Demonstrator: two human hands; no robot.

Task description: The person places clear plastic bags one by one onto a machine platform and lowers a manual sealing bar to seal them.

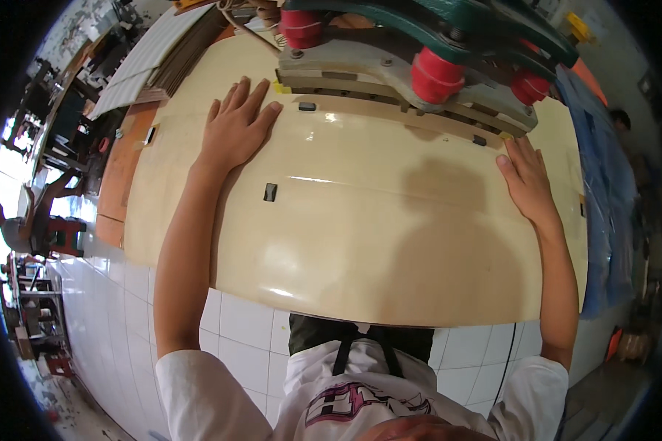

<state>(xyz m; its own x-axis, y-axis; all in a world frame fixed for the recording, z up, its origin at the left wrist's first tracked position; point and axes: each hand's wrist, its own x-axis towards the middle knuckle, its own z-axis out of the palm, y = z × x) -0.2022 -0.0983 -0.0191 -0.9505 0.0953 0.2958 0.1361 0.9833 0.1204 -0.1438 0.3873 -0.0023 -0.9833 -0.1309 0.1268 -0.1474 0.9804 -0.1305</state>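
Both bare hands are laid palm down at the far side of a broad, glossy, cream-coloured panel, which is spread in front of the person's body and beneath both hands. The left hand is reached well forward on an almost straight arm, its fingers fanned and pointed away, its thumb set out toward the machine; nothing is grasped. The right hand is stretched forward along the opposite side, its forearm slanted slightly inward, its fingers extended and its thumb held apart; nothing is seen gripped. Whether the right fingertips are touching the machine cannot be told.

The space ahead, between the hands, is blocked by a heavy dark-green metal machine, by which a long grey metal bar is carried low over the panel's far part. Ribbed red cylinders are seated along the bar. The panel is dotted with small dark rectangular pieces, and a shadow is cast across its right half. The right side is flanked by crumpled blue plastic sheeting. At far left, a stack of pale, ridged boards is seen beside an orange-brown wooden surface.
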